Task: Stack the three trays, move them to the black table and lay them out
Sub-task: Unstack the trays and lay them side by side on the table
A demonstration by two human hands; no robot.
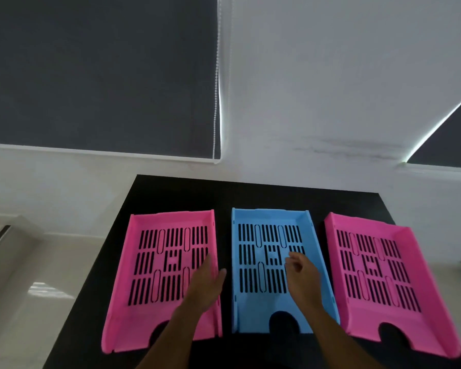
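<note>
Three slotted plastic trays lie side by side on the black table [250, 193]. A pink tray [147, 312] is on the left, a blue tray [250, 304] in the middle, and another pink tray [421, 265] on the right, turned slightly. My left hand [205, 286] hovers flat over the right edge of the left pink tray, fingers apart, holding nothing. Over the right half of the blue tray is my right hand [302, 278], with its fingers loosely curled and empty. Both hands are blurred.
A white wall [330, 89] with two dark roller blinds [99, 70] stands behind the table. A pale glossy floor [37, 288] lies to the left, and the table's far edge sits close to the wall.
</note>
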